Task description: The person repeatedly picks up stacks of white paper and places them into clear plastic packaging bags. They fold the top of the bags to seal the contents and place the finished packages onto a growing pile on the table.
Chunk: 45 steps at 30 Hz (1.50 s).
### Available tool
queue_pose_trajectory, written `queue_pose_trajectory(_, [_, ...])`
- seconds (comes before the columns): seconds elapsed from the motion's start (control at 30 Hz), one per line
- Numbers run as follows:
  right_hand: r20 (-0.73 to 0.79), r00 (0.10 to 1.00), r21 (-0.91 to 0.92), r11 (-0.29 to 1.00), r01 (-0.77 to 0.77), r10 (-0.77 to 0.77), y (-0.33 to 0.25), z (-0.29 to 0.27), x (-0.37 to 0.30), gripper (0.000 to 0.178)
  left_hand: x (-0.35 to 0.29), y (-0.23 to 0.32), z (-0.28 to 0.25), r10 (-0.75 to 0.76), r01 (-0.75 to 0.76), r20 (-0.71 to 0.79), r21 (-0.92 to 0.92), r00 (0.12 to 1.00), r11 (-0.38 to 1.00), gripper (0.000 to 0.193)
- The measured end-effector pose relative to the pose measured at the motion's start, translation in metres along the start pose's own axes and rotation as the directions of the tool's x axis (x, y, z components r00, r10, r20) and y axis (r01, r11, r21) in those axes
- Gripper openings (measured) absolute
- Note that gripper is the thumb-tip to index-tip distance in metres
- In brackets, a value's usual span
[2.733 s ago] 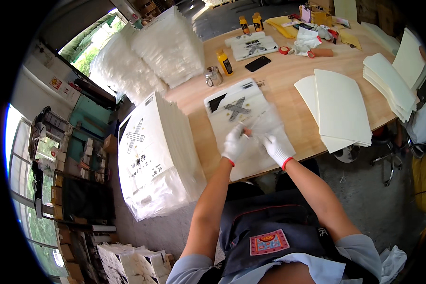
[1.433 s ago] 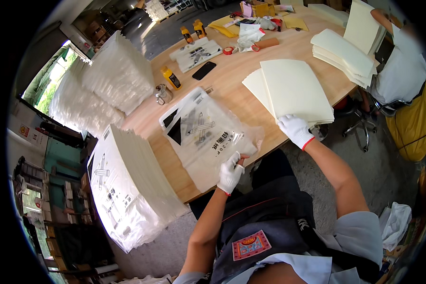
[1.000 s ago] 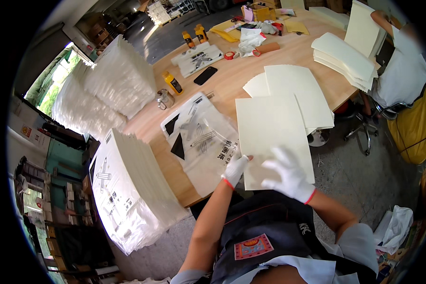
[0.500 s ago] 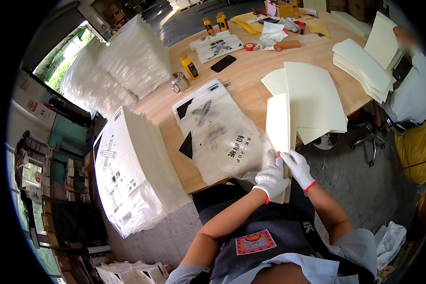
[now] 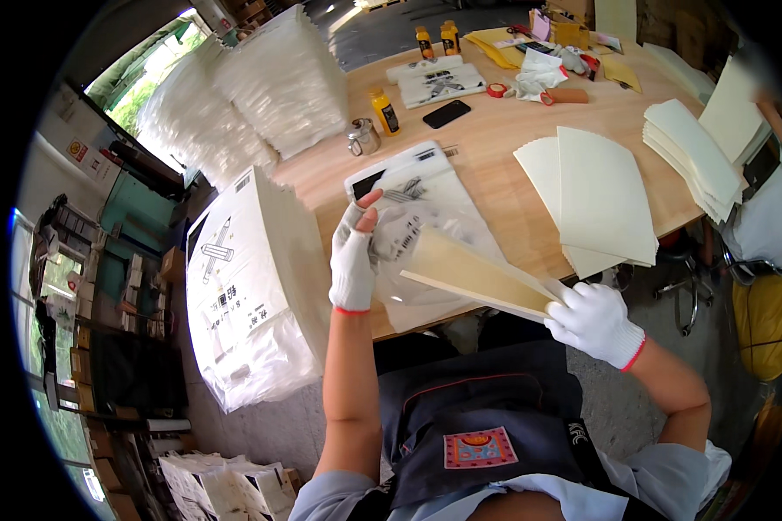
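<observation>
The right hand [image 5: 595,321] is clamped on bent cream sheets [image 5: 478,271], which reach left from it to the clear bag [image 5: 394,229] beside the left hand [image 5: 353,262], whose grip I cannot tell.

At frame left, the bag stack [image 5: 256,295] bears large dark characters, a crossed-pencil drawing and a barcode. Near the centre, the clear bag [image 5: 400,233] shows dark characters, distorted by folds. White letters mark the dark apron [image 5: 487,391], lower centre. Upper left, a wall sign [image 5: 77,149] seems to carry a small symbol.
</observation>
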State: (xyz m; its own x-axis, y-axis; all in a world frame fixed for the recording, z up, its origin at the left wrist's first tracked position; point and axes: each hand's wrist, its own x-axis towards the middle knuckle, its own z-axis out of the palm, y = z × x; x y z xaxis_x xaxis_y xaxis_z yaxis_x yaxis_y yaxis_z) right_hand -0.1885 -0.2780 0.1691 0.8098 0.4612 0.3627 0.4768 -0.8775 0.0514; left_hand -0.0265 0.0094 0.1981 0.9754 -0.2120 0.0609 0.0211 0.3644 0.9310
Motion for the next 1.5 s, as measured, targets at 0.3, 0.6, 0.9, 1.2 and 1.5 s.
queue_pose_trajectory(0.3, [0.462, 0.866, 0.766, 0.408, -0.498, 0.19, 0.018, 0.064, 0.031, 0.022, -0.129, -0.094, 0.012, 0.024, -0.309, 0.432, 0.604, 0.902, 0.735, 0.022])
queue_pose_trajectory(0.6, [0.177, 0.874, 0.667, 0.598, -0.445, 0.453, -0.032, 0.128, 0.081, 0.038, -0.08, -0.083, 0.091, 0.182, -0.613, 0.594, 0.689, 0.783, 0.387, 0.03])
queue_pose_trajectory(0.9, [-0.167, 0.936, 0.398, 0.89, -0.223, 0.309, -0.079, 0.093, 0.005, 0.037, -0.108, -0.153, -0.007, 0.184, -0.37, 0.327, 0.716, 0.927, 0.592, 0.02])
queue_pose_trajectory(1.2, [0.194, 0.879, 0.055, 0.89, -0.453, 0.435, -0.043, 0.131, -0.02, 0.022, -0.165, -0.183, -0.075, 0.284, -0.432, 0.395, 0.898, 0.874, 0.083, 0.026])
queue_pose_trajectory(1.5, [0.455, 0.89, 0.121, 0.992, -0.047, -0.013, -0.06, 0.064, -0.038, 0.019, -0.238, -0.149, -0.071, -0.081, 0.207, -0.582, 0.153, 0.809, 0.966, 0.013])
